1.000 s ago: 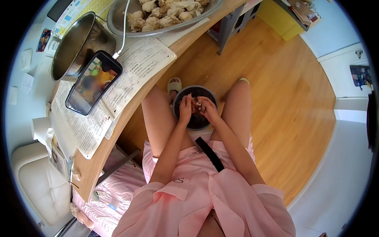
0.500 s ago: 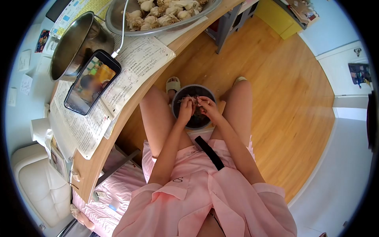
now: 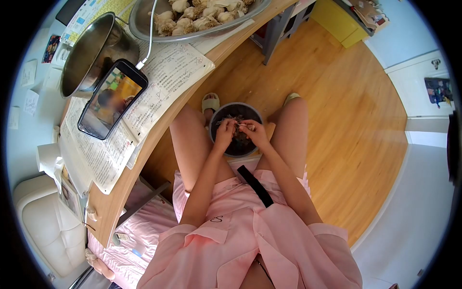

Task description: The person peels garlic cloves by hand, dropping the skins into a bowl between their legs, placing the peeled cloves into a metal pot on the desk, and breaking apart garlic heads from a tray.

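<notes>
Between my knees stands a dark round bin with a grey rim, holding dark and papery scraps. Above its opening, my left hand and my right hand meet with bent fingers. A small pale piece of garlic is pinched between the fingertips of both; the fingers partly cover it. Whole garlic bulbs with dry roots fill a wide metal basin on the desk, up and to the left of my hands.
On the wooden desk, a phone with a white cable leans against a steel pot over printed sheets. The desk edge runs close to my left leg. A yellow box stands farther off on the floor.
My right hand has turned slightly and its fingers have drawn in towards my left hand. Both hands stay over the bin.
</notes>
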Action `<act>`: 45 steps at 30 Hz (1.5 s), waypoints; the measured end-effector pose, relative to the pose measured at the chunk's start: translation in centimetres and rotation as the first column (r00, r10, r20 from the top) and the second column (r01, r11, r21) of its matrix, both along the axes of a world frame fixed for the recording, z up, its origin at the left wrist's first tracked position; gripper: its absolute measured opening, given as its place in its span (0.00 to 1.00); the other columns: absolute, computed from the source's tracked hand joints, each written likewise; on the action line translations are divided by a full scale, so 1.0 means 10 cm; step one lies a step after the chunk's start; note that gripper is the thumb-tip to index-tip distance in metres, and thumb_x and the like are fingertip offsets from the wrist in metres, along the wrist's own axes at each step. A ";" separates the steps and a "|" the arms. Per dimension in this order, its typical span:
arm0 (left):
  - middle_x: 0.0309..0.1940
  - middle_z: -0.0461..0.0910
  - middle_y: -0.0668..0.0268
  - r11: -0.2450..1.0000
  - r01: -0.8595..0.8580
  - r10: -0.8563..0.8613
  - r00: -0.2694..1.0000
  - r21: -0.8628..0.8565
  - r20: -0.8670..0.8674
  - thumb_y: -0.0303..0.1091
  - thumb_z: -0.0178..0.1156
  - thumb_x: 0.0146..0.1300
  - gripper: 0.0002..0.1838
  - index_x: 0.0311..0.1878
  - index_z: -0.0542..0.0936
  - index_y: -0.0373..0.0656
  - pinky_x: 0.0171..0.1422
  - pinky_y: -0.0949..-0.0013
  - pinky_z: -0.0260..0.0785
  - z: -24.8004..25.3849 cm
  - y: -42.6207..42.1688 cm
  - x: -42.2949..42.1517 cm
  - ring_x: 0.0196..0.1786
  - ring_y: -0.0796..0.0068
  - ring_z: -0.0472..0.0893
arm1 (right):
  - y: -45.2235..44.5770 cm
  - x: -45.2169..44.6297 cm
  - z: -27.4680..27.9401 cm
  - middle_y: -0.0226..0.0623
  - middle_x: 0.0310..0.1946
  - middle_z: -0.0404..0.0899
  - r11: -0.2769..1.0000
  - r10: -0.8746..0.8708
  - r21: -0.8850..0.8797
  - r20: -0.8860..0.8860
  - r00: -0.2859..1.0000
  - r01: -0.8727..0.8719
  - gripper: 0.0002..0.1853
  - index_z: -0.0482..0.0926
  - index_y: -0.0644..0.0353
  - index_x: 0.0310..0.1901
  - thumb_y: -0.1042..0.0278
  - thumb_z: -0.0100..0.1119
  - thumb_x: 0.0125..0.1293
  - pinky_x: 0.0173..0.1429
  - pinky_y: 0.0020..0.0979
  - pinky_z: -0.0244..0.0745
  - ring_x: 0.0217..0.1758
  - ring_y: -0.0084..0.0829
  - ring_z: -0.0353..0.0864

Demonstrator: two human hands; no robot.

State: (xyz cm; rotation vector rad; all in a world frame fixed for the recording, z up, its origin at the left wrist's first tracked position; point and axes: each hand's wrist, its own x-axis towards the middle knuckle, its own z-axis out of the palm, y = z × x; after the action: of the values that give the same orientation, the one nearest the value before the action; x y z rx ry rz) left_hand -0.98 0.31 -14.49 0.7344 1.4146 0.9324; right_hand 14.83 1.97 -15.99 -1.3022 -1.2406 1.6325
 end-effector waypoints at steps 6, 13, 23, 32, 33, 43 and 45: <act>0.22 0.73 0.68 0.991 0.048 -0.029 0.989 0.128 -0.148 0.44 0.56 0.66 0.17 0.34 0.78 0.37 0.34 0.75 0.63 -0.01 -0.01 0.07 0.28 0.80 0.71 | -0.01 -0.05 0.05 0.29 0.32 0.79 0.994 0.008 0.104 0.090 0.996 -0.017 0.17 0.76 0.65 0.49 0.68 0.63 0.61 0.26 0.19 0.71 0.27 0.15 0.73; 0.19 0.68 0.73 0.998 0.030 -0.029 0.999 0.047 -0.020 0.43 0.55 0.66 0.14 0.33 0.77 0.42 0.24 0.76 0.55 0.00 -0.01 0.02 0.20 0.84 0.65 | -0.01 -0.04 0.10 0.34 0.29 0.81 0.994 0.016 0.110 0.011 1.000 -0.017 0.17 0.76 0.65 0.50 0.68 0.64 0.60 0.26 0.21 0.71 0.23 0.17 0.75; 0.19 0.62 0.76 0.988 -0.044 0.091 0.942 -0.149 0.322 0.48 0.51 0.69 0.16 0.30 0.69 0.47 0.18 0.79 0.46 0.27 0.01 0.05 0.15 0.89 0.55 | -0.02 -0.04 0.21 0.27 0.29 0.80 0.993 -0.068 -0.114 -0.238 0.969 0.041 0.08 0.79 0.60 0.41 0.68 0.62 0.63 0.25 0.14 0.63 0.23 0.13 0.71; 0.28 0.70 0.70 0.965 -0.184 0.259 0.768 -0.186 0.585 0.54 0.42 0.71 0.21 0.40 0.72 0.44 0.39 0.71 0.63 -0.06 -0.03 0.11 0.31 0.78 0.69 | -0.10 -0.14 0.36 0.27 0.28 0.77 0.971 -0.030 0.236 -0.033 0.999 0.037 0.13 0.76 0.60 0.41 0.69 0.68 0.56 0.31 0.22 0.68 0.26 0.19 0.72; 0.32 0.72 0.69 0.962 -0.200 0.272 0.744 -0.186 0.610 0.54 0.41 0.71 0.22 0.42 0.72 0.43 0.44 0.69 0.64 -0.06 -0.04 0.12 0.35 0.76 0.71 | -0.12 -0.16 0.42 0.29 0.29 0.77 0.943 -0.013 0.332 0.027 1.000 0.003 0.15 0.75 0.60 0.42 0.70 0.69 0.54 0.33 0.24 0.70 0.27 0.22 0.73; 0.50 0.75 0.63 0.949 -0.245 0.315 0.677 -0.199 0.665 0.57 0.37 0.70 0.29 0.55 0.71 0.41 0.61 0.64 0.65 -0.05 0.00 0.18 0.54 0.67 0.73 | -0.24 -0.36 0.46 0.46 0.38 0.79 0.860 -0.179 0.510 0.246 0.953 0.030 0.15 0.76 0.62 0.43 0.73 0.66 0.53 0.44 0.34 0.75 0.40 0.43 0.80; 0.50 0.75 0.63 0.952 -0.224 0.305 0.690 -0.207 0.657 0.57 0.37 0.70 0.28 0.54 0.73 0.41 0.60 0.64 0.66 0.06 0.02 0.18 0.54 0.68 0.73 | -0.28 -0.41 0.45 0.46 0.37 0.80 0.886 -0.170 0.460 0.217 0.961 0.053 0.13 0.77 0.62 0.41 0.74 0.65 0.54 0.42 0.33 0.75 0.38 0.41 0.81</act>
State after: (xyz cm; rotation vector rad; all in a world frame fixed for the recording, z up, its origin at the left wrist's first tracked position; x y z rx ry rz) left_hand 0.78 0.51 -13.88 0.0483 0.8949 1.1841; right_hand 10.77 -0.79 -11.47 -1.2754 -1.5527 1.0283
